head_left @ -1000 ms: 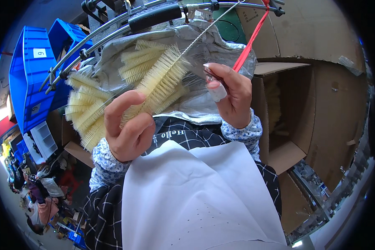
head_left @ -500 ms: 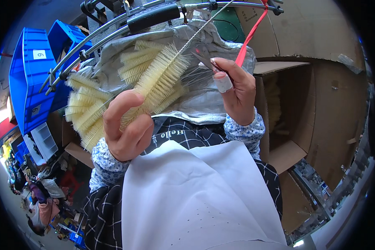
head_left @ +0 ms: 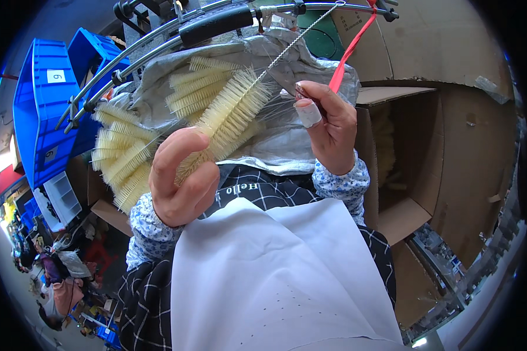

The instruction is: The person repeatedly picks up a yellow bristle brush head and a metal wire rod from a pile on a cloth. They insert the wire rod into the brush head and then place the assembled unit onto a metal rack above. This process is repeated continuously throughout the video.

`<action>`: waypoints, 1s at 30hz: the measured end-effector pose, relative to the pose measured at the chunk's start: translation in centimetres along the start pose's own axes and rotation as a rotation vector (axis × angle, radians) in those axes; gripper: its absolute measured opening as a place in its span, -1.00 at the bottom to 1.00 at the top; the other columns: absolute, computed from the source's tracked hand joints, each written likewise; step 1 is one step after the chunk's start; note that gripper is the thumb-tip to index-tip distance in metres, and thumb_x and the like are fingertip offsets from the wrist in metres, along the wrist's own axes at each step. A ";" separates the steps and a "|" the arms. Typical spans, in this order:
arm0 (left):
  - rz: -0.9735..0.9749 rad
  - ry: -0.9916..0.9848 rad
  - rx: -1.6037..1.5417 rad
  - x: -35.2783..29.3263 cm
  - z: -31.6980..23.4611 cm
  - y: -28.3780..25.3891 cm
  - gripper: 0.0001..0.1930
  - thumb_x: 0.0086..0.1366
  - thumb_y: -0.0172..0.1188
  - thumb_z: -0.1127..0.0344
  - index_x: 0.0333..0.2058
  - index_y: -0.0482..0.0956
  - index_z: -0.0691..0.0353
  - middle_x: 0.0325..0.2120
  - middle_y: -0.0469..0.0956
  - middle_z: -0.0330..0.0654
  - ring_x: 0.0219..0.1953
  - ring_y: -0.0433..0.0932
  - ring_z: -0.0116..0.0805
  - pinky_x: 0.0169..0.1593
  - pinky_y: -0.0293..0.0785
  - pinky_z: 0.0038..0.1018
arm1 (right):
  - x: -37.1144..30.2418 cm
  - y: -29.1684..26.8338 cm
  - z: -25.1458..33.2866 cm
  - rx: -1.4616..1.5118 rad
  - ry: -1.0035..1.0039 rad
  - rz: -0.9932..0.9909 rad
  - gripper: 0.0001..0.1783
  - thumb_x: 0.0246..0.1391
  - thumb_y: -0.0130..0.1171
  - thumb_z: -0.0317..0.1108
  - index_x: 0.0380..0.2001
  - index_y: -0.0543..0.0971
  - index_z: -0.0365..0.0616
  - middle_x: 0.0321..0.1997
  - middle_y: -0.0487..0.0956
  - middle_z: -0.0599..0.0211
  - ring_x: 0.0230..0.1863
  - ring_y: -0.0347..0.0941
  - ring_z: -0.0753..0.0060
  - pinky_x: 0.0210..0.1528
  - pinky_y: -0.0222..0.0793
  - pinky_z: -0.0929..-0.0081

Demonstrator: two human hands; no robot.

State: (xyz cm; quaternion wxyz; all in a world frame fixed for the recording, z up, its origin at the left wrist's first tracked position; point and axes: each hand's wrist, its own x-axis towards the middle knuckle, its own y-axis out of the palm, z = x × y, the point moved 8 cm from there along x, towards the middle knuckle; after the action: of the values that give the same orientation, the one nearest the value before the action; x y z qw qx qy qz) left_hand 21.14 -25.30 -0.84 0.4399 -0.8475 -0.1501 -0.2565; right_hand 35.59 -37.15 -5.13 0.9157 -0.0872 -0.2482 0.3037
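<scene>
In my left hand [head_left: 182, 175], the fingers close round the lower end of a bottle brush [head_left: 233, 111] with pale yellow bristles. Its twisted wire stem [head_left: 293, 47] slants up to the right and ends in a small loop. My right hand [head_left: 334, 131], with white tape round one finger, pinches small pointed scissors [head_left: 285, 83]. Their blades lie close beside the wire at the top of the bristles; whether they touch it I cannot tell. More yellow brushes [head_left: 120, 152] lie in piles behind and left of my left hand, on a grey-white sack [head_left: 287, 149].
Curved metal rails [head_left: 152, 50] with a black foam sleeve cross the far side. A red strap [head_left: 351, 52] hangs from their right end down to my right hand. Blue bins [head_left: 44, 111] stand left; an open cardboard box [head_left: 416, 146] with brushes inside stands right. A white cloth [head_left: 275, 269] covers my lap.
The brush has moved slightly right and down, so its wire loop now shows at the top. My right hand and the scissors have shifted a little left.
</scene>
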 end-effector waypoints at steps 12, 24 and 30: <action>-0.054 -0.220 -0.075 0.1 1.4 -0.5 -0.77 -0.15 0.10 0.65 -0.48 0.35 0.23 -0.20 0.29 0.02 -0.23 0.38 -0.18 -0.17 0.35 -0.39 | -0.4 -0.7 -0.4 0.048 0.043 -0.029 -0.75 -0.04 0.10 -0.35 -0.31 0.44 -0.31 -0.45 0.53 0.22 -0.43 0.49 0.52 -0.41 0.39 0.68; -0.374 -0.962 -1.439 -2.6 6.1 2.5 -0.77 0.02 0.00 0.55 -0.36 0.19 0.17 -0.21 0.27 -0.06 -0.08 0.31 -0.26 -0.02 0.31 -0.38 | -0.7 -1.6 -1.5 -0.026 0.126 -0.052 -0.74 -0.02 0.07 -0.32 -0.30 0.46 -0.29 -0.44 0.53 0.22 -0.41 0.47 0.52 -0.39 0.36 0.65; -0.381 -1.183 -1.766 -4.5 6.6 4.1 -0.76 0.01 0.01 0.55 -0.35 0.18 0.17 -0.22 0.31 -0.04 -0.13 0.38 -0.33 -0.02 0.32 -0.47 | -1.3 -7.9 -6.0 -0.350 0.254 -0.013 -0.62 0.00 0.01 -0.10 -0.30 0.48 -0.23 -0.46 0.52 0.20 -0.44 0.45 0.45 -0.42 0.32 0.53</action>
State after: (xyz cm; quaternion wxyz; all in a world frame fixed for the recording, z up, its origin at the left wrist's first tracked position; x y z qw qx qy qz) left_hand 21.38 -22.35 -9.34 -0.5162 -0.8174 -0.2301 0.1119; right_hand 41.72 -44.29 -8.36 0.9125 -0.2809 -0.1802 0.2364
